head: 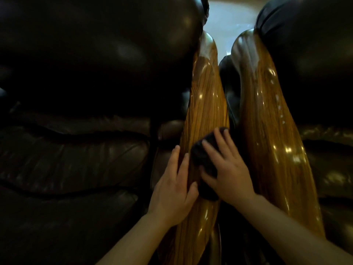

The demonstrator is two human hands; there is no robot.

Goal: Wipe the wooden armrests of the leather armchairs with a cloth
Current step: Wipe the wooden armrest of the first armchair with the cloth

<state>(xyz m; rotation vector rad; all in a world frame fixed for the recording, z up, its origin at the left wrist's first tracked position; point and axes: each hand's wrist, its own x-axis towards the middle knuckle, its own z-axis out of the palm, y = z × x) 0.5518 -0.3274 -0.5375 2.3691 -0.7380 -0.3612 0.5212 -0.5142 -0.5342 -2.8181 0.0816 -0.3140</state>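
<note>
Two glossy wooden armrests run side by side away from me: the left armrest (206,104) belongs to the left dark leather armchair (80,88), the right armrest (275,134) to the right armchair (321,69). My right hand (227,169) presses a dark cloth (202,163) flat onto the left armrest, fingers spread over it. My left hand (173,184) lies flat on the same armrest's left side, just beside the cloth, with its fingers apart and nothing in it.
A narrow dark gap (229,96) separates the two armrests. A pale floor (229,22) shows beyond the chairs' front ends. The left chair's cushioned seat (72,153) fills the left side.
</note>
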